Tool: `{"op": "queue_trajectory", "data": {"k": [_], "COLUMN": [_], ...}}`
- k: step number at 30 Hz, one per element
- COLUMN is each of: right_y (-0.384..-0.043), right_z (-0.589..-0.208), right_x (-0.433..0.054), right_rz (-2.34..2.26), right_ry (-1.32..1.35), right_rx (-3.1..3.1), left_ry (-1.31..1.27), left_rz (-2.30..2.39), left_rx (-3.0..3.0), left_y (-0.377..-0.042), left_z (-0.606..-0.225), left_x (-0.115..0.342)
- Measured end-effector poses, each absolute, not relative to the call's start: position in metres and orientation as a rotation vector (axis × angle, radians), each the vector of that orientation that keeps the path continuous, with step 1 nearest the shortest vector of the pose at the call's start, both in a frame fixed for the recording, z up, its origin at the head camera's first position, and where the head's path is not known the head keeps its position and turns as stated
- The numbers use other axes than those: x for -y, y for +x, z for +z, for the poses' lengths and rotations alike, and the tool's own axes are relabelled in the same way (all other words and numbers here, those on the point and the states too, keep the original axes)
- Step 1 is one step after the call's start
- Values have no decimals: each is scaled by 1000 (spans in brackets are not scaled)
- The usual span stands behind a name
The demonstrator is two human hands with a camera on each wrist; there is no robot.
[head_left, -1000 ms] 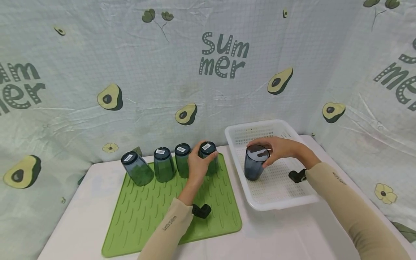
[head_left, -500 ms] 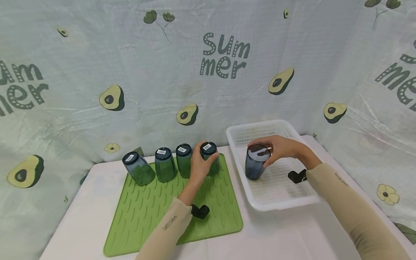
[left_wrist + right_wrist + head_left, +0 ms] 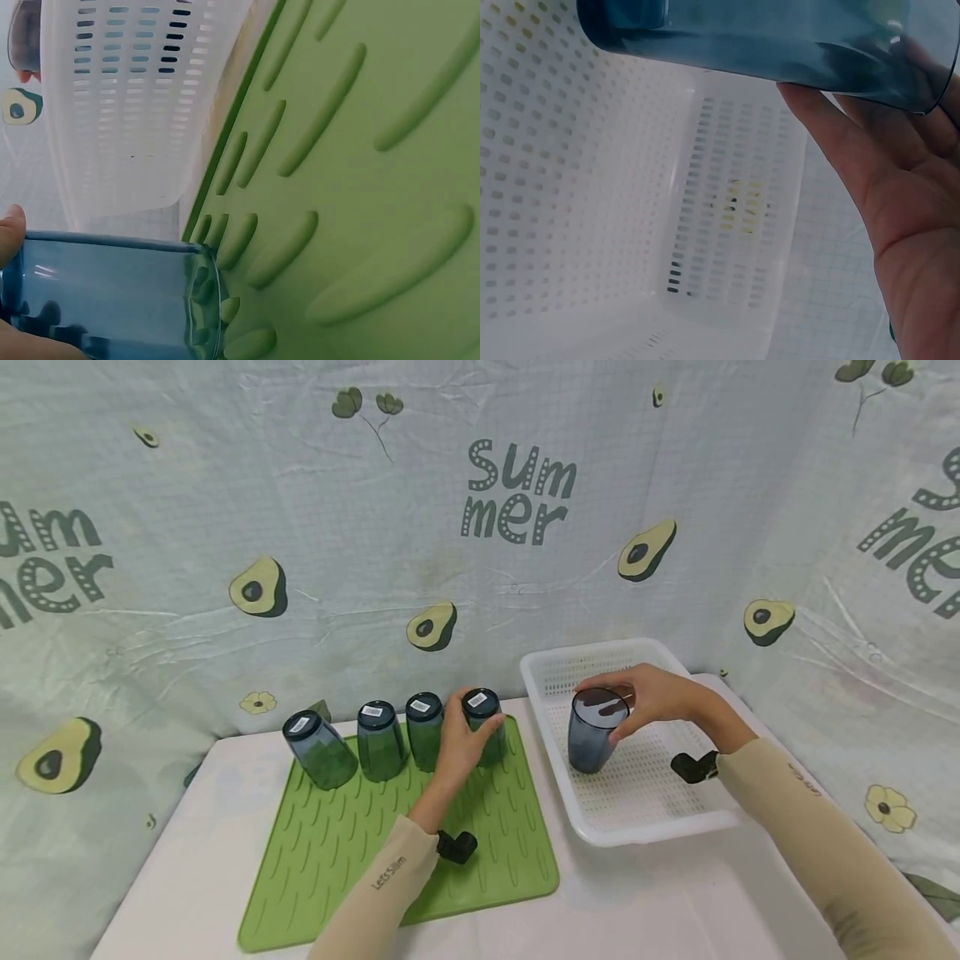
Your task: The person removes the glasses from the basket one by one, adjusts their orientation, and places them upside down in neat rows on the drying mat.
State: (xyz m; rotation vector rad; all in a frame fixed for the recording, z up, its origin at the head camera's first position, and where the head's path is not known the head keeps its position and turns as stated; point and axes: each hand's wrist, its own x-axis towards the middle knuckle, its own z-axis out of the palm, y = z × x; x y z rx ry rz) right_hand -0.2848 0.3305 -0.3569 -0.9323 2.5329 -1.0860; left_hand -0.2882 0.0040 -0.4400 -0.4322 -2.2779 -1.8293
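Observation:
In the head view my left hand (image 3: 459, 740) grips an upside-down blue glass tumbler (image 3: 491, 745) at the back right corner of the green ridged mat (image 3: 360, 852). The left wrist view shows that tumbler (image 3: 112, 292) with its rim on the mat, thumb and fingers about its base end. My right hand (image 3: 651, 700) holds another blue tumbler (image 3: 588, 745) by its upper rim, mouth up, in the white basket (image 3: 551, 760). Seen from the right wrist, this tumbler (image 3: 742, 45) is above the basket floor; whether its base touches is unclear.
Three more tumblers stand upside down along the mat's back edge: a tilted-looking one (image 3: 321, 752), a middle one (image 3: 381, 743) and one beside my left hand (image 3: 424, 735). A printed cloth (image 3: 345, 535) hangs close behind. The basket sits right of the mat on the white table (image 3: 645, 893).
My right hand has shifted slightly up and to the right with its tumbler, still inside the basket. The left hand keeps its grip in the same place.

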Motion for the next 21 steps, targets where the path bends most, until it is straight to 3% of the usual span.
{"op": "queue_trajectory", "data": {"k": [21], "right_y": [-268], "right_z": [-344], "right_x": [-323], "right_rz": [-1047], "right_ry": [-1039], "right_rx": [-2613], "left_ry": [-532], "left_rz": [-1815], "left_rx": [2318], "left_y": [-287], "left_z": [-438], "left_x": [2]}}
